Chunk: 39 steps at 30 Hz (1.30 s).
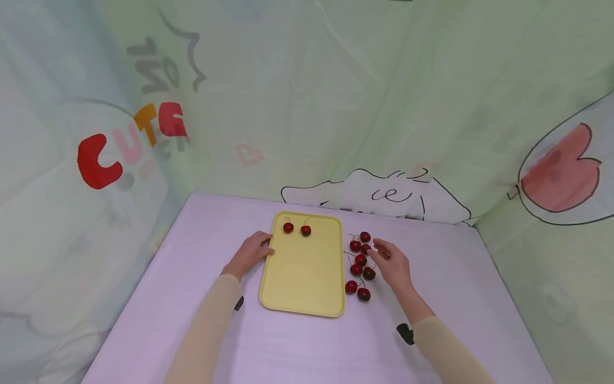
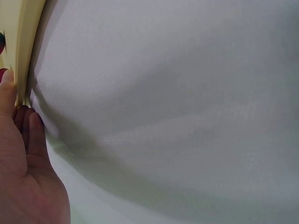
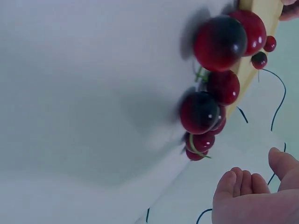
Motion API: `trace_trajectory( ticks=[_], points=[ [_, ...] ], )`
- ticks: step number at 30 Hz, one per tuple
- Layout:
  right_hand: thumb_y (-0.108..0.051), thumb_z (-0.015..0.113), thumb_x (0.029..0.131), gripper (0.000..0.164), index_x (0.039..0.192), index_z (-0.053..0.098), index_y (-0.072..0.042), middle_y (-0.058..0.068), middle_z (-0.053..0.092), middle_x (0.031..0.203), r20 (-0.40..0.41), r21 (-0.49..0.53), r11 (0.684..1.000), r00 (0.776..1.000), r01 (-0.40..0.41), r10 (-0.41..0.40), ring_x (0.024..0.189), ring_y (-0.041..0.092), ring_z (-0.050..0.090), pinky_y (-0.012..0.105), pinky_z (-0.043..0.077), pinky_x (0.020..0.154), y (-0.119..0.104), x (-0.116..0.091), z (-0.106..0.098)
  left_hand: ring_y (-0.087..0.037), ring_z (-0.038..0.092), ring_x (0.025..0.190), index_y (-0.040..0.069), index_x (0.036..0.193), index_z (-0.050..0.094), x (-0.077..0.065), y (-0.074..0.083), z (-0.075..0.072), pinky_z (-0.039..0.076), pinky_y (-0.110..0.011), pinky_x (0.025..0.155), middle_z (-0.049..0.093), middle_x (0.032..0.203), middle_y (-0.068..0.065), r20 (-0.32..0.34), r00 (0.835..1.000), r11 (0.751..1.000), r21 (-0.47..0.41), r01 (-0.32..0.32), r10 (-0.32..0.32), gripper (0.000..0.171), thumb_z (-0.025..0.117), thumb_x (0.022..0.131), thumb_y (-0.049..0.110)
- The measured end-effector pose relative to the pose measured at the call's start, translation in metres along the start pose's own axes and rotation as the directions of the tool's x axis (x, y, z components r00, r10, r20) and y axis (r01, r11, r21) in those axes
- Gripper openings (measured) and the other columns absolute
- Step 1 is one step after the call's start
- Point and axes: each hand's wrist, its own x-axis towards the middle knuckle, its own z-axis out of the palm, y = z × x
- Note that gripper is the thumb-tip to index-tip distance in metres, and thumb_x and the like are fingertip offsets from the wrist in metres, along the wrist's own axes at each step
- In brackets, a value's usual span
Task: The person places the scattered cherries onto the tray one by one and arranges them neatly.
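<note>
A yellow rectangular tray (image 1: 303, 277) lies on the table, with two dark red cherries (image 1: 306, 231) near its far left corner. My left hand (image 1: 248, 253) holds the tray's left edge; in the left wrist view the thumb is over the rim (image 2: 27, 39) and the curled fingers are at its outer side. Along the tray's right side sits a loose row of several stemmed cherries (image 1: 361, 260). Over the far part of that row hovers my right hand (image 1: 394, 265). The right wrist view shows its thumb and fingers parted, with nothing between them, beyond the cherries (image 3: 199, 113).
A pale lilac cloth covers the table (image 1: 446, 282). Printed fabric curtains (image 1: 307, 106) hang along the far side, left and right. Dark wrist devices (image 1: 405, 334) sit at both cuffs.
</note>
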Motion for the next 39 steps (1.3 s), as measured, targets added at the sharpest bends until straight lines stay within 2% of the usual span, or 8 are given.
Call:
trace_trajectory(
  ticks=[6,13,20,24,33,39],
  points=[
    [-0.026,0.061,0.098,0.049,0.141,0.05,-0.007,0.017,0.052,0.141,0.04,-0.01,1.0,0.999,0.005,-0.005,0.128,0.034,0.05,0.044,0.048,0.101,0.014,-0.021,-0.007,-0.026,0.054,0.119,0.001,0.133,0.057,0.0,0.001,-0.002,0.042,-0.039,0.108,0.056,0.13,-0.012,-0.012,1.0,1.0,-0.002,-0.004,0.004,0.048,0.071,0.091,0.019],
    [-0.025,0.06,0.098,0.049,0.141,0.049,-0.003,0.02,0.052,0.139,0.058,-0.056,0.997,0.997,-0.05,0.053,0.127,0.037,0.05,0.046,0.048,0.101,0.026,-0.043,-0.005,-0.026,0.052,0.123,0.001,0.135,0.055,-0.001,0.006,-0.006,0.04,-0.039,0.11,0.055,0.132,-0.012,0.002,1.0,1.0,-0.004,0.006,-0.006,0.049,0.069,0.092,0.019],
    [-0.026,0.066,0.095,0.051,0.137,0.053,-0.001,0.022,0.055,0.135,0.045,-0.085,0.996,0.998,-0.03,0.034,0.121,0.037,0.055,0.044,0.051,0.098,0.047,-0.037,0.012,-0.024,0.051,0.124,0.003,0.136,0.055,0.001,0.001,-0.006,0.039,-0.037,0.11,0.054,0.134,-0.01,0.015,1.0,1.0,0.025,0.004,-0.004,0.05,0.069,0.093,0.023],
    [-0.024,0.066,0.094,0.05,0.137,0.053,-0.002,0.021,0.054,0.136,0.044,-0.074,0.996,0.998,-0.05,0.053,0.123,0.036,0.053,0.046,0.049,0.1,0.044,-0.035,0.019,-0.026,0.051,0.124,0.002,0.136,0.055,0.0,0.002,-0.007,0.039,-0.039,0.11,0.054,0.133,-0.012,0.016,1.0,1.0,0.011,0.008,-0.008,0.05,0.069,0.093,0.021],
    [-0.017,0.067,0.092,0.047,0.134,0.055,0.001,0.023,0.056,0.132,0.005,-0.113,0.994,1.0,-0.003,0.004,0.118,0.038,0.056,0.047,0.05,0.099,0.044,-0.031,0.025,-0.026,0.053,0.121,0.001,0.135,0.055,-0.002,0.003,-0.004,0.041,-0.04,0.109,0.055,0.131,-0.012,0.006,1.0,1.0,0.006,0.013,-0.013,0.049,0.069,0.092,0.02],
    [-0.015,0.067,0.092,0.045,0.133,0.056,0.001,0.024,0.056,0.132,-0.012,-0.11,0.994,1.0,-0.003,0.001,0.118,0.039,0.057,0.048,0.05,0.098,0.043,-0.027,0.024,-0.026,0.053,0.121,0.001,0.135,0.055,-0.002,0.005,-0.004,0.041,-0.04,0.109,0.055,0.131,-0.012,0.012,1.0,1.0,-0.008,0.008,-0.008,0.049,0.07,0.092,0.019]
  ],
)
